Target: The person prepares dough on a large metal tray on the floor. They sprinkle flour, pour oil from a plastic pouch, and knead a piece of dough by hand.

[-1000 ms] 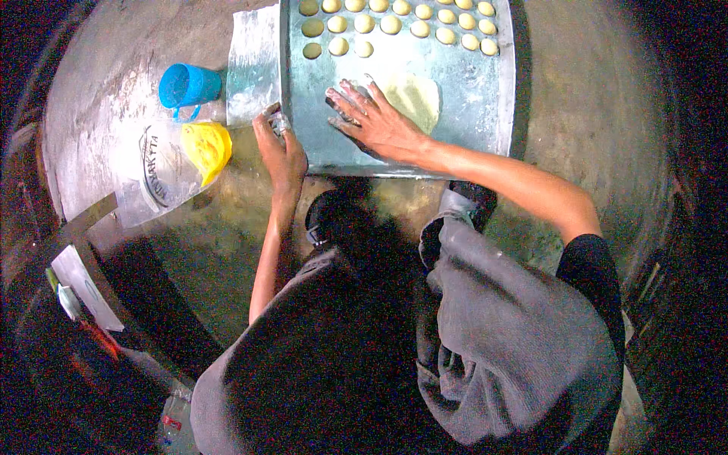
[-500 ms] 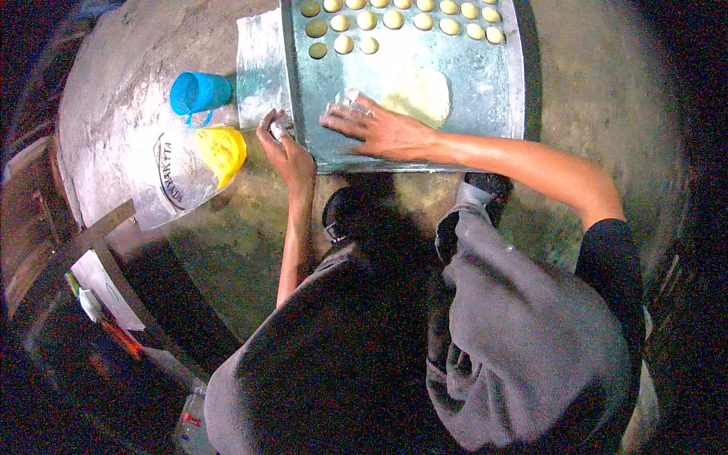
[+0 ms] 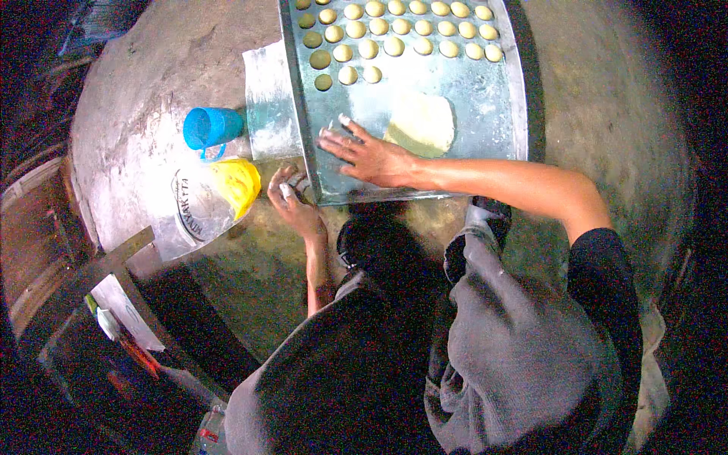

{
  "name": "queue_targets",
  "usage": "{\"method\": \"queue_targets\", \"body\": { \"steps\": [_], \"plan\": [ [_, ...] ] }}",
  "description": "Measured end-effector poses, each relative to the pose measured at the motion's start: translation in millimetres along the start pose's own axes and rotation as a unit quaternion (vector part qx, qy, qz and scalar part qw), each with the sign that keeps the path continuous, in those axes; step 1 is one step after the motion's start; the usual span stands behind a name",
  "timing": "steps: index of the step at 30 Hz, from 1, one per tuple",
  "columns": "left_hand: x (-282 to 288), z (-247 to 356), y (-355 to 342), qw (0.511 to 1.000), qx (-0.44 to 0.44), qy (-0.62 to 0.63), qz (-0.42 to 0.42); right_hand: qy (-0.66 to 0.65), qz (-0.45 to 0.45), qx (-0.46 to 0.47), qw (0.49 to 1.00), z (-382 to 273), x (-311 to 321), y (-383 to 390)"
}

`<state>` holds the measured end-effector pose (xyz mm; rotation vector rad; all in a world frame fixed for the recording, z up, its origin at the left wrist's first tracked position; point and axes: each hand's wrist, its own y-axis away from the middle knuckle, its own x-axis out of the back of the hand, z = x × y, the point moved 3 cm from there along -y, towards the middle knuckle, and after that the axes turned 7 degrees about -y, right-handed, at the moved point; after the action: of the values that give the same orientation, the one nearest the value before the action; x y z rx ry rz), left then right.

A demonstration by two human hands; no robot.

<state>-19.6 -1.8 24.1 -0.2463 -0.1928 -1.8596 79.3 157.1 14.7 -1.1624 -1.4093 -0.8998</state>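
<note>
Start nearest, with the left hand (image 3: 302, 211): half curled just outside the seven o'clock corner of the tray (image 3: 485, 102); cannot tell whether gripping anything. Next comes, at two o'clock from there, the right hand (image 3: 371, 161): palm down over the tray, fingers spread wide; cannot tell if covering any piece. Toward two o'clock from that hand, find the dough (image 3: 426, 121), a pale lump just beside, contact unclear. Farther, toward twelve o'clock, see rows of balls (image 3: 371, 74), the closest row short. Judging by that, probably at the rolling step; next, likely calls for cupping a portion and keeping finished rounds apart.
</note>
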Motion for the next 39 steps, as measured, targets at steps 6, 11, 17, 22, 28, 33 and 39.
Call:
{"method": "queue_targets", "body": {
  "steps": [6, 11, 17, 22, 28, 33, 39],
  "plan": [
    [-7.2, -7.3, 7.9, 0.999, 0.034, 0.032, -0.005, -0.045, -0.008, -0.065, 0.997, -14.8, 5.5, -11.3],
    [-22.0, 4.2, 17.7, 0.996, 0.037, -0.074, -0.020, -0.097, -0.001, 0.009, 0.995, -10.5, -5.5, -7.2],
    [-18.9, -12.6, 18.2, 0.998, 0.055, 0.007, -0.014, -0.101, 0.042, 0.079, 0.991, -6.3, -14.4, -6.3],
    [-18.3, -7.0, 19.1, 0.999, 0.037, 0.015, -0.008, -0.077, 0.004, 0.100, 0.992, -7.2, -7.5, -2.8],
    [-18.2, 4.2, 19.5, 0.996, 0.008, -0.083, -0.022, -0.008, 0.059, -0.051, 0.997, -0.6, -3.5, 0.5],
    [-17.5, -5.0, 19.9, 0.999, 0.002, -0.041, -0.010, -0.073, 0.022, 0.087, 0.993, -5.3, -0.4, -1.5],
    [-17.1, -2.7, 20.2, 0.997, -0.014, -0.060, -0.035, 0.025, 0.007, 0.028, 0.999, -13.9, 0.4, 2.6]
  ]
}}
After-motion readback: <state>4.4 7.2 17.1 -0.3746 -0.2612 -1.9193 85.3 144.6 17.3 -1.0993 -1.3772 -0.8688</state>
